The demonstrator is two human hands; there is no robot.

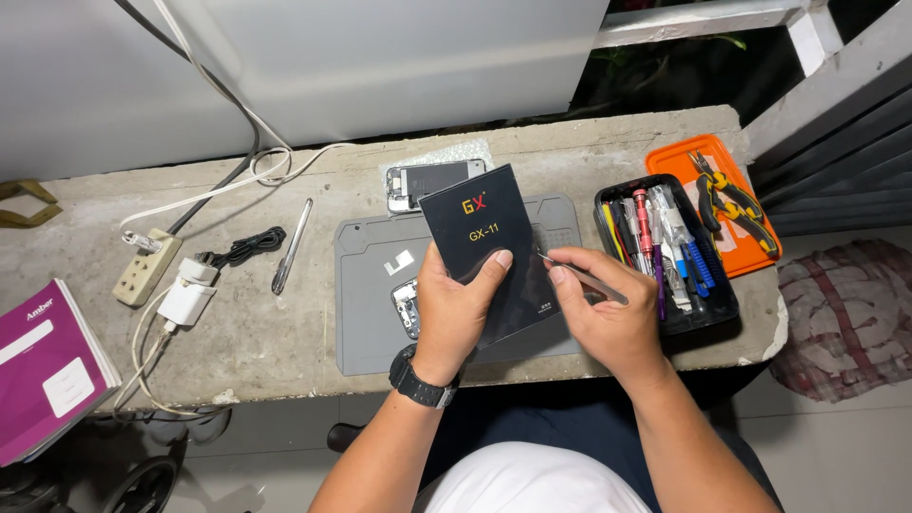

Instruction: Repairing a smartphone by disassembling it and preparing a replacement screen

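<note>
My left hand (454,309), with a black watch on the wrist, holds a flat black package (484,242) upright over a grey work mat (366,328). My right hand (608,318) grips thin metal tweezers (581,278), whose tip touches the package's right edge. A small phone part (407,306) lies on the mat, partly hidden by my left hand. Behind the package rests an opened phone (427,180) on bubble wrap.
A black tray of tools (670,252) and an orange tray with pliers (736,204) stand at the right of the concrete ledge (285,323). At the left lie a metal pen-like tool (291,245), a power strip with white charger (161,275), cables and a purple booklet (43,366).
</note>
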